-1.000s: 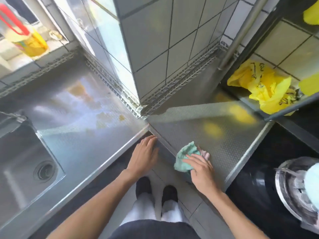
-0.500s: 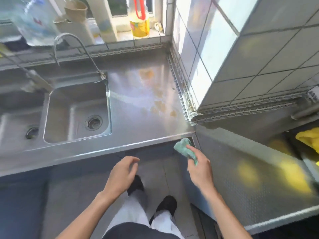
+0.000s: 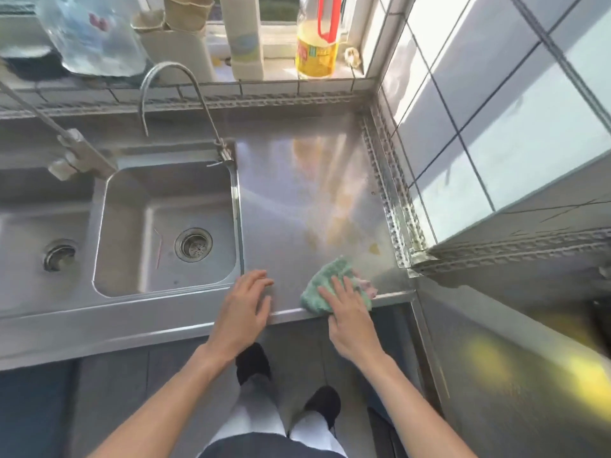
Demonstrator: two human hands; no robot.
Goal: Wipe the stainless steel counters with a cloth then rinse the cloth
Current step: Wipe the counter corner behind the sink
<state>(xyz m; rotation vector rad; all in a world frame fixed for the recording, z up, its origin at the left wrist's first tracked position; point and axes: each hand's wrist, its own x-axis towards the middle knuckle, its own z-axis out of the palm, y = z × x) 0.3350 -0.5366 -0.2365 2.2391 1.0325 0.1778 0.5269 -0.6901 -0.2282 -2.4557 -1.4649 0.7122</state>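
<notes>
The right hand [image 3: 352, 320] lies flat on a green cloth [image 3: 325, 287] at the front edge of the stainless steel counter [image 3: 297, 200], lower centre of the frame; its fingers [image 3: 344, 290] are straight, slightly spread, and press the cloth down. A bit of pink shows at the cloth's right side. Just left of it, the left hand [image 3: 243, 312] rests on the counter's front edge, fingers straight and loosely spread, holding nothing. The two hands are near each other but apart.

Yellowish smears [image 3: 334, 206] mark the counter above the cloth, toward the tiled wall [image 3: 496, 127] on the right.

Left of the hands, a sink basin [image 3: 132, 226] is set into the counter; it shows only its round drain strainer [image 3: 193, 244]. A second basin [image 3: 36, 239] with its own drain lies further left. A curved tap [image 3: 172, 90] arches over the first basin.

Along the window sill at the top of the frame stand a bottle of yellow liquid [image 3: 315, 44] with a red handle, about two-thirds full, a tall white container [image 3: 243, 38], stacked pale cups [image 3: 185, 11] and a clear plastic bag [image 3: 94, 38] whose contents are blurred.

Another steel counter [image 3: 529, 375] fills the lower right of the frame.
</notes>
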